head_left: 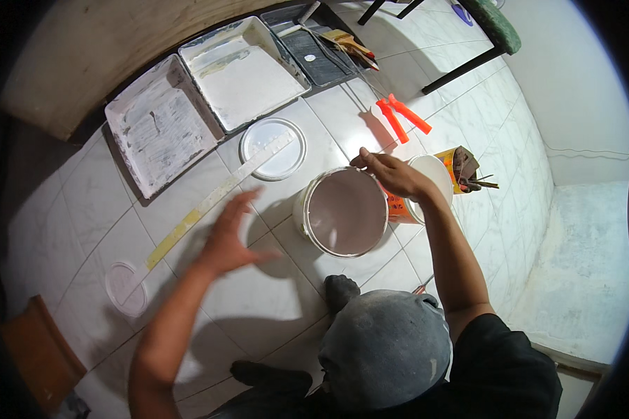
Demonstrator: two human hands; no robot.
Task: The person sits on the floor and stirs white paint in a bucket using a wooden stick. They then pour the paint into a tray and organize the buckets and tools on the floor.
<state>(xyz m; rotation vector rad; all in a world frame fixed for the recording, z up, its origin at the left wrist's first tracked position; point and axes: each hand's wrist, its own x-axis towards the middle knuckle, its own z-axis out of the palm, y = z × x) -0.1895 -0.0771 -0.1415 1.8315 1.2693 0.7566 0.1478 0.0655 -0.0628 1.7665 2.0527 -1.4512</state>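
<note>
My right hand (384,171) grips the back rim of a round bucket (346,213) of pale pinkish-grey paint. My left hand (234,230), slightly blurred, is left of this bucket with spread fingers and nothing in it. Just behind my right hand stands an orange-labelled bucket (435,180) with pale contents. A white lid (283,160) and a smaller pale lid (122,300) lie to the left, with a long white-and-yellow strip (189,227) across both.
Three paint trays (157,126) line the back left, with rollers, brushes (349,45) and orange handles (405,119). A yellow tool container (461,167), a chair (493,28) and wooden furniture (38,342) surround me. My grey-clad knee (384,349) is below the bucket.
</note>
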